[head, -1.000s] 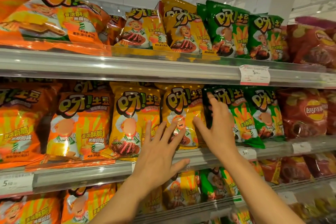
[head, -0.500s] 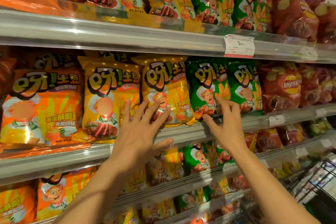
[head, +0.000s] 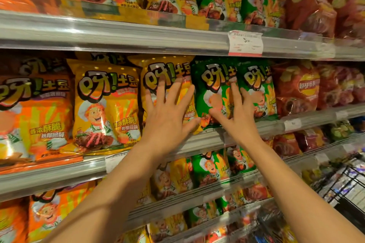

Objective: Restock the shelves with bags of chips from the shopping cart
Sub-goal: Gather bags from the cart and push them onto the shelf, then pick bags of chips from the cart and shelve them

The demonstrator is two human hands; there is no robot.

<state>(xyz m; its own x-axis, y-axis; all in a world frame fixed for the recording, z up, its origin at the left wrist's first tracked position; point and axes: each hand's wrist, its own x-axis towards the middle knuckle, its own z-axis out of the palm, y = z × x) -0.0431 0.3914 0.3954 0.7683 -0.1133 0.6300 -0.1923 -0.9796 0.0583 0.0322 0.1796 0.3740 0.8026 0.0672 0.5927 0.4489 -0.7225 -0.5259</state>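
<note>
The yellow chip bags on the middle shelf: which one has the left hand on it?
The right-hand yellow chip bag, beside the green chip bags. The left hand lies spread on it; the other yellow bag is untouched.

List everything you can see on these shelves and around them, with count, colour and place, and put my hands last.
yellow chip bags: two in front, yellow, middle shelf centre; more on the top shelf and below
green chip bags: two, green, middle shelf right of the yellow; more above and below
orange chip bags: one in front, orange, middle shelf far left; more above and below
red Lay's bags: several, red, right end of the shelves
price tag: one, white and red, top shelf rail
shopping cart: one, black wire, lower right
left hand: open, flat against a yellow bag
right hand: open, flat against the green bags
</note>
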